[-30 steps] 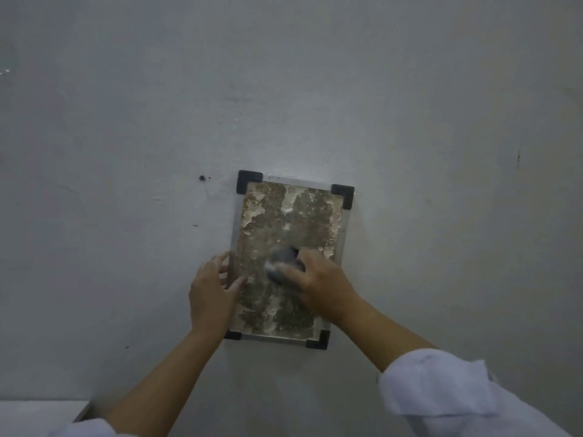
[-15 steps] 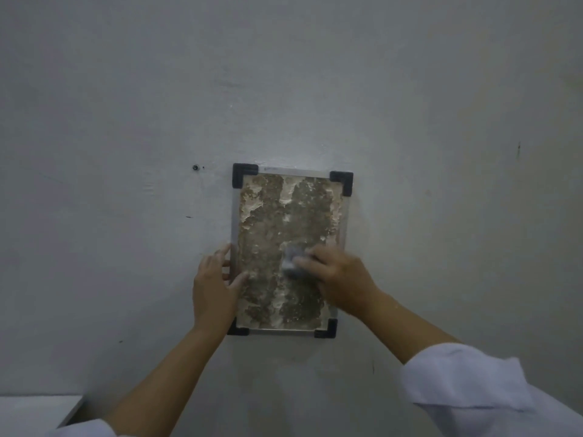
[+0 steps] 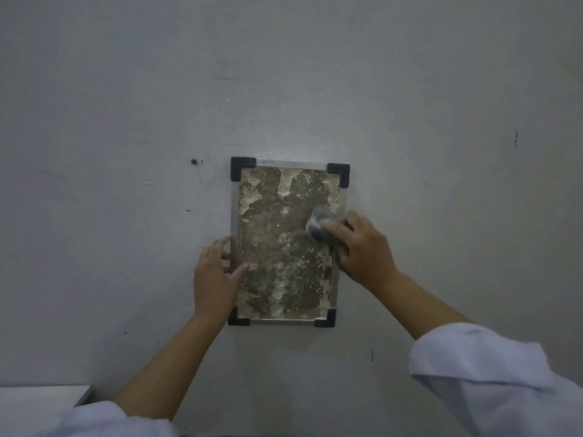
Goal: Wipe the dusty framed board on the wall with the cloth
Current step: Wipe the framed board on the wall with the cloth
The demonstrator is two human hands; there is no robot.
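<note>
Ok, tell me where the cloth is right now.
In the head view, the cloth is bunched under the right hand, pressed against the framed board near its right edge, about mid-height.

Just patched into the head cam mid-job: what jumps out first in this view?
The framed board at the centre of the bare grey wall, its surface blotched brown and white, with black corner caps. The right hand presses a grey cloth against the board's right edge, about halfway up. The left hand braces the left side of the frame, thumb on the board's face.
</note>
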